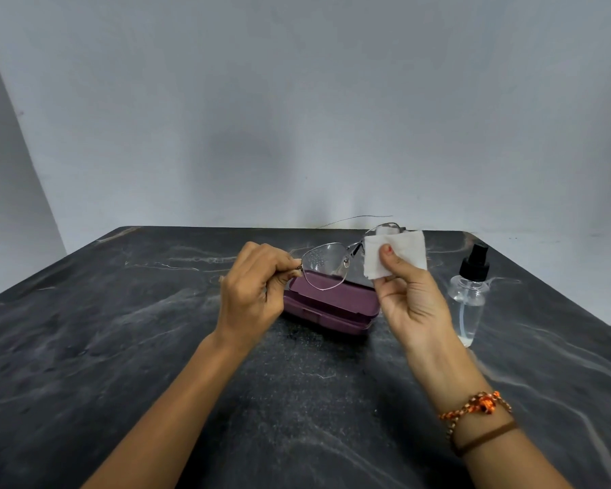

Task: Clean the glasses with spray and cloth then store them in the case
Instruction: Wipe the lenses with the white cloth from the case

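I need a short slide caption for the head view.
Left hand holds droplet-speckled glasses while right hand wipes one lens with white cloth.

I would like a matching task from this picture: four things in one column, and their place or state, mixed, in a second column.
Things:
1. glasses
2. cloth
3. case
4. spray bottle

Place or state:
a. closed, on the table
b. standing at the right, untouched
c. held by the left hand
d. pinched by the right hand

Pairs: 1-c, 2-d, 3-a, 4-b
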The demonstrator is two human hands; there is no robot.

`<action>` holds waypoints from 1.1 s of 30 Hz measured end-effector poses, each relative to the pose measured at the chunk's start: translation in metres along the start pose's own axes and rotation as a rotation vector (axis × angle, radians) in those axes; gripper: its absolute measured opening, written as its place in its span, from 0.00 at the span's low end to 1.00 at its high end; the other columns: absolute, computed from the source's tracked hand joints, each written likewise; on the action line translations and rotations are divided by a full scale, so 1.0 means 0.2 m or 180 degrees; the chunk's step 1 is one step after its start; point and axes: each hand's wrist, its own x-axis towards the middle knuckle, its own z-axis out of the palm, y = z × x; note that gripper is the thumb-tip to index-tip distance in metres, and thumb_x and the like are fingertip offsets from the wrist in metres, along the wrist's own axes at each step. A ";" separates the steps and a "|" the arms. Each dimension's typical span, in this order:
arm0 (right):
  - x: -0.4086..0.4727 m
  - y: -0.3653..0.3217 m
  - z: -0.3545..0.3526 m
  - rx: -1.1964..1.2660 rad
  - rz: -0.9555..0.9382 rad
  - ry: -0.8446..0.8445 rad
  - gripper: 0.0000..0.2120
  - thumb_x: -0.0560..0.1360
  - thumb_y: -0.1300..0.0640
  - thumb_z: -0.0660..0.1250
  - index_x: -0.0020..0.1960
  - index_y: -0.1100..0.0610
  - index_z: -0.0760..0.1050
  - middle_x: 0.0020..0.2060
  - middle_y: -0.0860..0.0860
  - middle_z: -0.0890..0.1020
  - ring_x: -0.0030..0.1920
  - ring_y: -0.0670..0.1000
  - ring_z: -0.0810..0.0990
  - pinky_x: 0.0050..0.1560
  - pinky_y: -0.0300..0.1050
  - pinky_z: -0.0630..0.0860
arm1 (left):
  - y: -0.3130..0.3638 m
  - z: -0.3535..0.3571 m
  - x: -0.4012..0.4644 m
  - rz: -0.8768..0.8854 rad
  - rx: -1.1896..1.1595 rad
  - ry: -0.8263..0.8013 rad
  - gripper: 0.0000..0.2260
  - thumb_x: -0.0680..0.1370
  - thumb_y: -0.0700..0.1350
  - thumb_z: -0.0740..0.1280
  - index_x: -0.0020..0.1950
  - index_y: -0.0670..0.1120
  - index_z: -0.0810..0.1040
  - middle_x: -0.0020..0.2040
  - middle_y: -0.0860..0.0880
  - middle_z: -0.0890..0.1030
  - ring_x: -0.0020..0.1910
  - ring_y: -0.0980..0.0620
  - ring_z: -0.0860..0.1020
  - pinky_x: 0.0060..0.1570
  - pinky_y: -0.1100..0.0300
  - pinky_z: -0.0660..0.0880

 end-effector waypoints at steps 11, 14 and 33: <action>-0.01 -0.01 0.00 -0.0609 0.0094 -0.0242 0.10 0.70 0.73 0.61 0.43 0.60 0.76 0.32 0.51 0.84 0.35 0.45 0.84 0.40 0.39 0.80 | 0.00 -0.02 0.01 -0.0082 0.0130 0.0080 0.05 0.70 0.33 0.65 0.36 0.34 0.78 0.31 0.41 0.79 0.36 0.53 0.72 0.38 0.67 0.69; -0.01 -0.01 0.00 -0.0872 -0.0045 -0.0098 0.08 0.70 0.71 0.64 0.42 0.61 0.76 0.31 0.50 0.84 0.33 0.44 0.83 0.37 0.38 0.80 | 0.01 -0.02 0.01 -0.0053 0.0161 0.0061 0.05 0.70 0.34 0.65 0.35 0.35 0.78 0.31 0.41 0.79 0.36 0.53 0.72 0.38 0.66 0.69; -0.03 0.02 0.02 -0.0075 0.0252 -0.0747 0.17 0.64 0.72 0.60 0.49 0.60 0.75 0.39 0.53 0.86 0.42 0.48 0.84 0.52 0.45 0.77 | 0.01 -0.02 0.01 -0.0123 0.0198 0.0069 0.04 0.67 0.26 0.67 0.37 0.33 0.78 0.33 0.41 0.79 0.38 0.53 0.72 0.38 0.67 0.71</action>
